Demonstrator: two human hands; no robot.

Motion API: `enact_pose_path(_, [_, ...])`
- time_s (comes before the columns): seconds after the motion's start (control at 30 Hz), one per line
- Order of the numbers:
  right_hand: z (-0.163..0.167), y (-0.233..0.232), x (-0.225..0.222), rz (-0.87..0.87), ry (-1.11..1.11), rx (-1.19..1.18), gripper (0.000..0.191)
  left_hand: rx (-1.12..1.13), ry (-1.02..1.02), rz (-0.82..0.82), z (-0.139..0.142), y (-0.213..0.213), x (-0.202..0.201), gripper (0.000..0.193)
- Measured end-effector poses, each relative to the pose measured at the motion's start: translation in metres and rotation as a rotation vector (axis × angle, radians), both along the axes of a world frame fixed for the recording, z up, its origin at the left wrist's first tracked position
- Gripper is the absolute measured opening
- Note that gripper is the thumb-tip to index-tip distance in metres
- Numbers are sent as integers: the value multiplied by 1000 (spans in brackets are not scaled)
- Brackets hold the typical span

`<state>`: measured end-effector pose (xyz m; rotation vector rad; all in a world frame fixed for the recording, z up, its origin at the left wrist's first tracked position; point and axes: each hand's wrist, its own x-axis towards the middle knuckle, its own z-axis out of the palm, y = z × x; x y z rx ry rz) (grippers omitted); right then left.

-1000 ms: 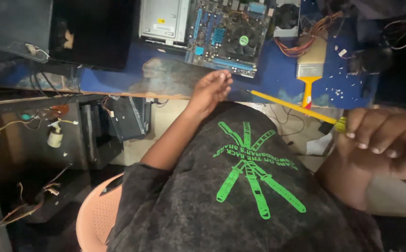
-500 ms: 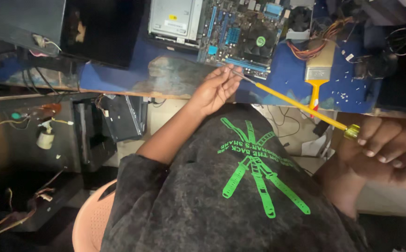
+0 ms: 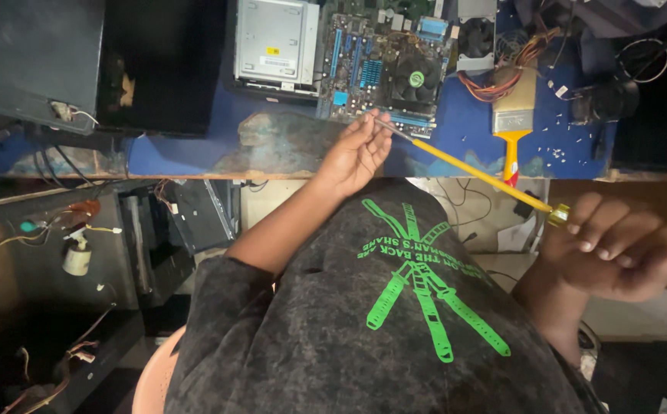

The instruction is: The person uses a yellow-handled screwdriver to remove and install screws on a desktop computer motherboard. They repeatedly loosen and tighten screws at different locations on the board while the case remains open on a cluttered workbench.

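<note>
A long yellow screwdriver (image 3: pixel 471 172) slants across the front edge of the blue table (image 3: pixel 180 153). My left hand (image 3: pixel 353 153) lies on the table edge, and its fingertips pinch the screwdriver's metal tip just below a green motherboard (image 3: pixel 383 69). My right hand (image 3: pixel 617 245) is off the table at the lower right, its fingers curled around the handle end. My dark shirt with a green print (image 3: pixel 418 307) fills the bottom of the view.
A silver drive (image 3: pixel 276 46) lies left of the motherboard. A yellow-handled paintbrush (image 3: pixel 511 123), a wire bundle (image 3: pixel 494 80) and small loose screws (image 3: pixel 563 149) lie to its right. A black computer case (image 3: pixel 157 61) stands at the left. Parts and cables fill the shelf (image 3: pixel 80 253) under the table.
The screwdriver swung up from under the table edge towards the motherboard. My left hand took hold of its tip. My right hand stayed on the handle end.
</note>
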<state>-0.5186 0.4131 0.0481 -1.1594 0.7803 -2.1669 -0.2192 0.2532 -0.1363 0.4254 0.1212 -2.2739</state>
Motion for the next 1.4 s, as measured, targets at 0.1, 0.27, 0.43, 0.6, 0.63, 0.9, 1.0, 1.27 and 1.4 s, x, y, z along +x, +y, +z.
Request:
enact_pose_path(0.1, [3, -5, 5, 23, 33, -2, 35, 36, 2, 3, -4, 1, -4, 19])
enact_pose_path(0.27, [11, -21, 22, 39, 263, -76, 35, 96, 25, 27, -9, 1, -9, 17])
enact_pose_path(0.43, [30, -33, 54, 125, 310, -73, 35, 111, -7, 38, -7, -5, -14, 17])
enact_pose_path(0.6, [55, -54, 76, 105, 429, -12, 35, 144, -49, -2, -5, -8, -21, 20])
enact_pose_path(0.63, [60, -57, 81, 107, 434, 10, 36, 121, -51, -7, -6, -10, -23, 20])
enact_pose_path(0.9, [76, -108, 97, 190, 488, -85, 38, 35, -134, -127, -12, -25, -17, 29])
enact_pose_path(1.0, [83, -125, 106, 264, 512, -56, 40, -5, -208, -201, -2, -33, -6, 37])
enact_pose_path(1.27, [103, -171, 115, 459, 565, 54, 35, -1465, -1248, 229, 90, -39, 24, 39])
enact_pose_path(1.4, [103, -186, 113, 550, 605, 127, 38, -1592, -1156, 116, 125, -55, 17, 33])
